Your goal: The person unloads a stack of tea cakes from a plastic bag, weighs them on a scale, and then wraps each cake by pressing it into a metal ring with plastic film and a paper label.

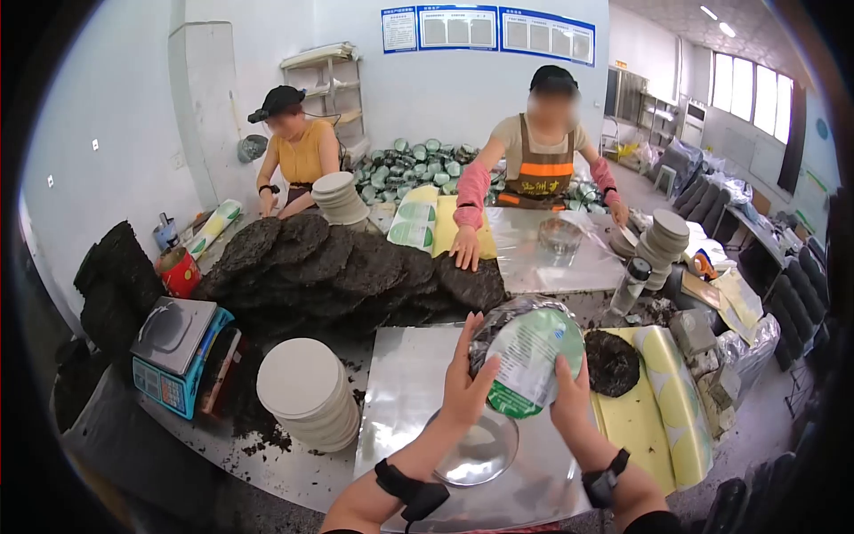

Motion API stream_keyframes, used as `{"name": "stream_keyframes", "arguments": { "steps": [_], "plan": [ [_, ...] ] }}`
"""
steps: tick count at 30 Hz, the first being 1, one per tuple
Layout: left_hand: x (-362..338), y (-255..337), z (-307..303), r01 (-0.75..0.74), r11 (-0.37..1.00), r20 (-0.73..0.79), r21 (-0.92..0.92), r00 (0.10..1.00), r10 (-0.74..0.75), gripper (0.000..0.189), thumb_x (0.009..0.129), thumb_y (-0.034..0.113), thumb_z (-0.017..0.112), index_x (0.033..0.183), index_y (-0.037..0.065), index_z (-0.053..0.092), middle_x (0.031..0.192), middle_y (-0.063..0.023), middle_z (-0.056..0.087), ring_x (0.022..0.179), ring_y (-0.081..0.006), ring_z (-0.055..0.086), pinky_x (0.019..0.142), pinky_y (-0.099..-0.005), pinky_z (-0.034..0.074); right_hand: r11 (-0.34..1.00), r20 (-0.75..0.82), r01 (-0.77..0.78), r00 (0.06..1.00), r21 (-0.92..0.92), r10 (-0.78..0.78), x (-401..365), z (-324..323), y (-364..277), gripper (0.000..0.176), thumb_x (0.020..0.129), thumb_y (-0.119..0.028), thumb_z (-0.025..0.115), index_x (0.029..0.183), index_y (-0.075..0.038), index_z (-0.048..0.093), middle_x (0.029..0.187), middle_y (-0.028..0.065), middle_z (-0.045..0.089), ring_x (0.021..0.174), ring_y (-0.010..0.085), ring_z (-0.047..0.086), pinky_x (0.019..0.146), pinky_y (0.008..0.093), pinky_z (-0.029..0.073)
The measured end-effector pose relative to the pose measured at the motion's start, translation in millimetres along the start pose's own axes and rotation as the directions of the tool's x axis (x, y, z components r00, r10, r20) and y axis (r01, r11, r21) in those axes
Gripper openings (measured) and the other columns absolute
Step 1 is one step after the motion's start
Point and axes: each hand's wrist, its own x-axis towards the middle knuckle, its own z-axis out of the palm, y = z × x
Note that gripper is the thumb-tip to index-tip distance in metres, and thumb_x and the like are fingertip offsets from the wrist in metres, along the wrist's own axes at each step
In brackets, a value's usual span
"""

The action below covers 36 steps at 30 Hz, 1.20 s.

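Between left hand (467, 384) and right hand (571, 392), gripping: wrapped disc (513, 314)
Left of fingers (486, 377): pale stack (307, 387), scale (175, 338)
Green label (532, 363): illegible

My left wrist wears a black wristband (391, 478), a broad strap with a chunky black block (425, 500) on it and a thin dark cable (408, 526) just beside that block. On the hand side of the wristband, my left hand (464, 378) is bare; so is my right hand (572, 392). Across from the wristband, my right wrist carries a second black strap (620, 461) with a dark, rounded module (600, 488). Below the wristband, black fabric (342, 531) shows at my arm
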Motion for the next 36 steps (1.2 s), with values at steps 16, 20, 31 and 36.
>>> {"name": "stream_keyframes", "arguments": {
  "steps": [16, 20, 31, 36],
  "plan": [
    [-36, 65, -41, -0.225, 0.907, -0.084, 0.356, 0.959, 0.271, 0.028, 0.091, 0.002, 0.059, 0.117, -0.008, 0.061, 0.125, -0.0195, 0.061, 0.121, -0.0274, 0.056, 0.101, -0.033, 0.042, 0.998, 0.32, -0.064, 0.945, -0.003, 0.062, -57, 30, -30, 0.069, 0.089, -0.009, 0.061, 0.146, -0.002, 0.023, 0.135, 0.0131, 0.045, 0.124, 0.0207, 0.044, 0.105, 0.0338, 0.035],
    [-35, 74, -36, -0.118, 0.891, -0.015, 0.439, 0.99, 0.139, 0.035, 0.091, 0.003, 0.059, 0.125, -0.006, 0.057, 0.128, -0.0199, 0.059, 0.116, -0.0259, 0.059, 0.096, -0.0315, 0.045, 0.958, 0.317, -0.032, 0.94, -0.285, 0.126, -71, 21, -37, 0.071, 0.09, -0.015, 0.064, 0.146, -0.001, 0.022, 0.134, 0.0139, 0.046, 0.122, 0.022, 0.045, 0.105, 0.0359, 0.035],
    [-193, 31, -177, 0.242, 0.589, -0.026, 0.771, 0.936, -0.351, 0.018, 0.086, 0.022, 0.064, 0.093, 0.006, 0.07, 0.093, -0.0128, 0.067, 0.087, -0.0342, 0.062, 0.076, -0.0401, 0.05, 0.126, 0.134, 0.326, 0.002, -0.937, 0.991, 49, 4, -47, 0.072, 0.095, -0.049, 0.052, 0.141, 0.004, 0.037, 0.141, 0.02, 0.044, 0.118, 0.0249, 0.05, 0.088, 0.0346, 0.049],
    [-169, 80, -164, -0.166, 0.396, 0.399, 0.903, 0.665, -0.631, 0.012, 0.08, 0.025, 0.069, 0.08, 0.014, 0.07, 0.081, -0.0046, 0.065, 0.082, -0.0285, 0.06, 0.072, -0.0388, 0.048, 0.501, 0.467, 0.115, 0.584, -0.858, 0.664, 119, 29, -5, 0.066, 0.096, -0.046, 0.047, 0.139, 0.004, 0.038, 0.142, 0.0214, 0.042, 0.134, 0.0315, 0.038, 0.108, 0.0401, 0.035]
  ]
}}
